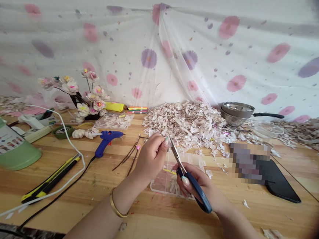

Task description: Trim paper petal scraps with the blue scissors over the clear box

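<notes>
My left hand (152,154) is closed in a pinch, thumb against forefinger. A small pale scrap seems to show at its fingertips, too small to name. Dark blue-handled scissors (178,159) are gripped in my right hand (208,186), their blades pointing up beside the left fingertips. Below both hands lies a clear plastic tray (157,187) with pale pieces and something yellow in it, partly hidden by the right hand. Thin brown twigs (127,157), one with a pink tip, rest on the table just left of my left hand.
Behind the hands rises a heap of pale, petal-like flakes (184,121), with metal bowls (237,111) beside it. Leftward are a blue glue gun (106,141), a yellow-black cutter (51,179), a white cable (83,156), a green container (21,156) and handmade flowers (95,96). A black phone (281,180) lies right.
</notes>
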`<state>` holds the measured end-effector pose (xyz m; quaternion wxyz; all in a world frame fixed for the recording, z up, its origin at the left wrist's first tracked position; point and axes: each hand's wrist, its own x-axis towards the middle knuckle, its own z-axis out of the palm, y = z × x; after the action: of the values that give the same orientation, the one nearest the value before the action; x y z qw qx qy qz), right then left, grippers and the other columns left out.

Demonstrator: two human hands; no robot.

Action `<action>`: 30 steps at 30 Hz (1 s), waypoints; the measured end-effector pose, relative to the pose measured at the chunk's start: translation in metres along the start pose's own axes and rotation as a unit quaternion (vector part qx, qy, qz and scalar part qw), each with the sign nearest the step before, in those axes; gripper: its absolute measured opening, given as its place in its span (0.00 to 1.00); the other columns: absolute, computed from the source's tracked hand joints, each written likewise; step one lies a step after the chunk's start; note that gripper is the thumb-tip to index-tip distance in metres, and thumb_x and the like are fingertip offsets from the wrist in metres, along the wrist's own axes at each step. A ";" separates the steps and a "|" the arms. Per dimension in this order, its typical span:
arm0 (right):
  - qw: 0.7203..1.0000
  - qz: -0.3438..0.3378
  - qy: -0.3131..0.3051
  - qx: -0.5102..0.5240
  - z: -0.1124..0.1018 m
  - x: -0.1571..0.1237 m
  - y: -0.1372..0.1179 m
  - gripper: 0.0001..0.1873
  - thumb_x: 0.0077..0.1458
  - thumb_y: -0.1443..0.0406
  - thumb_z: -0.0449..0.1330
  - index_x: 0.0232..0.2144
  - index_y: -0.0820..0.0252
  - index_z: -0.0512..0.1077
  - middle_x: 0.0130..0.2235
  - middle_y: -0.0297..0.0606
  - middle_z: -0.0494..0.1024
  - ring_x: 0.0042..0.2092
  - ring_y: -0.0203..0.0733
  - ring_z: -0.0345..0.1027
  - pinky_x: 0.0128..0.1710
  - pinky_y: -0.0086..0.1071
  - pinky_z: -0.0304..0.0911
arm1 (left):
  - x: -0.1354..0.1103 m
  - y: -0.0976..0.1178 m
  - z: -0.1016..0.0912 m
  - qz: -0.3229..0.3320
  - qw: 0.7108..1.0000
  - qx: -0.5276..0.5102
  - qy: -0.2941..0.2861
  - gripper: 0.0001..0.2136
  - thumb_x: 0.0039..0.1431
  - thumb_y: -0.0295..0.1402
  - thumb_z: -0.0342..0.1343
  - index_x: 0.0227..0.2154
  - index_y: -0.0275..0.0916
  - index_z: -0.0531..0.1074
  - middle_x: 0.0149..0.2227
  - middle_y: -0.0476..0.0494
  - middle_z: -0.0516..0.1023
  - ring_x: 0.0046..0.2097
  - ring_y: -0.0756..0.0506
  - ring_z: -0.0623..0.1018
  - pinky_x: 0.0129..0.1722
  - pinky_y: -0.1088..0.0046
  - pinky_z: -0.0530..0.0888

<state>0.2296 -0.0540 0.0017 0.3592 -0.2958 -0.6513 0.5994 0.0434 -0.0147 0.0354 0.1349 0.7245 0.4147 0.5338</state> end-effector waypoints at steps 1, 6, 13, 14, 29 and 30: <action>1.000 -0.001 0.000 0.001 0.000 0.000 0.000 0.24 0.60 0.47 0.57 0.48 0.59 0.62 0.26 0.27 0.60 0.24 0.32 0.53 0.26 0.31 0.51 | 0.000 0.000 0.000 0.000 1.000 0.000 -0.001 0.15 0.68 0.33 0.46 0.23 0.41 0.58 0.27 0.49 0.62 0.31 0.47 0.66 0.32 0.70 0.63; 1.000 0.014 0.005 0.017 0.001 0.001 -0.001 0.24 0.59 0.47 0.58 0.47 0.59 0.63 0.26 0.26 0.59 0.24 0.31 0.51 0.25 0.30 0.50 | 0.001 -0.001 -0.001 0.007 1.000 0.000 -0.003 0.15 0.68 0.32 0.46 0.23 0.40 0.58 0.27 0.50 0.62 0.31 0.47 0.65 0.32 0.70 0.62; 1.000 0.011 0.002 0.008 0.000 0.000 -0.002 0.23 0.60 0.48 0.58 0.47 0.59 0.63 0.25 0.26 0.60 0.24 0.31 0.52 0.25 0.30 0.50 | 0.003 -0.002 -0.002 0.007 1.000 -0.002 -0.011 0.15 0.68 0.32 0.46 0.23 0.40 0.57 0.26 0.50 0.61 0.31 0.48 0.65 0.31 0.71 0.62; 1.000 0.011 0.000 0.007 0.000 0.000 -0.002 0.23 0.61 0.48 0.58 0.47 0.59 0.64 0.25 0.25 0.59 0.24 0.31 0.53 0.25 0.30 0.50 | 0.003 -0.002 -0.002 0.007 1.000 -0.003 -0.011 0.15 0.68 0.32 0.46 0.23 0.40 0.57 0.26 0.50 0.61 0.31 0.48 0.65 0.31 0.71 0.62; 1.000 0.018 0.005 -0.001 0.002 0.001 -0.002 0.24 0.60 0.47 0.58 0.46 0.59 0.64 0.24 0.25 0.60 0.24 0.31 0.54 0.25 0.30 0.51 | 0.003 -0.001 -0.003 0.007 1.000 -0.006 -0.008 0.16 0.68 0.32 0.46 0.22 0.40 0.57 0.26 0.50 0.61 0.31 0.48 0.65 0.31 0.71 0.62; 1.000 0.016 0.005 0.000 0.002 0.001 -0.003 0.24 0.60 0.47 0.58 0.46 0.59 0.64 0.25 0.25 0.60 0.23 0.31 0.53 0.25 0.30 0.51 | 0.003 -0.001 -0.002 0.006 1.000 -0.008 -0.009 0.16 0.68 0.32 0.46 0.22 0.41 0.57 0.26 0.50 0.61 0.31 0.48 0.65 0.31 0.71 0.62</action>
<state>0.2276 -0.0547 0.0043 0.3528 -0.3096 -0.6442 0.6039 0.0413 -0.0125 0.0377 0.1407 0.7309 0.4048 0.5312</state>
